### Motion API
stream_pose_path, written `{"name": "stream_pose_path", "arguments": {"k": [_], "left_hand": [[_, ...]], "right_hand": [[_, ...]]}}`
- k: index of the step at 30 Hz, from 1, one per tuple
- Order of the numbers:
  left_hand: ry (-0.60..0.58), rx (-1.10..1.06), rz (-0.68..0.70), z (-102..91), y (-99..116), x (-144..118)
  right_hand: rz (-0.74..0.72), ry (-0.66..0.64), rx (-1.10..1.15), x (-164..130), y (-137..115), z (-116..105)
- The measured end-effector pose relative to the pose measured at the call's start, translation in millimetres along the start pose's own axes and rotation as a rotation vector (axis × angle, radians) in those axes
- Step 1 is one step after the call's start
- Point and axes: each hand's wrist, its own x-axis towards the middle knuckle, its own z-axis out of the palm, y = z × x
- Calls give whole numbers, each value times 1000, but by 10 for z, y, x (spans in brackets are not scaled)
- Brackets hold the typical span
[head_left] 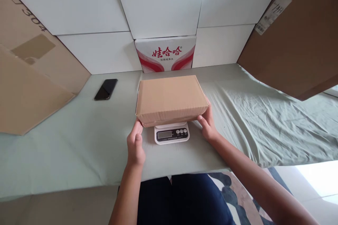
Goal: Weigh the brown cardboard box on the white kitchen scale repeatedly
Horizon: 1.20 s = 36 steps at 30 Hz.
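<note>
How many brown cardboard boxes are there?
3. One small closed brown cardboard box sits on the white scale between both hands, one big box leans at left, one at right. Others may be hidden.

Cardboard box [171, 99] on scale [171, 133], hands [135, 144] flanking

Both forearms are bare, no sleeves, watch or rings on the left hand [135, 146] or right hand [209, 124]. Dark navy trousers [182, 200] cover the legs.
</note>
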Motion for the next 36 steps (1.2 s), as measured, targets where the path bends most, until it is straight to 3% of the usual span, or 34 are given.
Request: {"name": "stream_pose_path", "arguments": {"k": [14,19,23,36], "left_hand": [[5,4,23,-25,-60,-9],[87,-34,123,-23,-26,23],[138,-71,119,-15,-13,69],[172,-82,19,-9,-201,167]], "right_hand": [[7,7,-6,-18,-12,2],[24,189,73,45,-20,-2],[114,311,111,131,50,-27],[332,405,195,298,203,-70]]}}
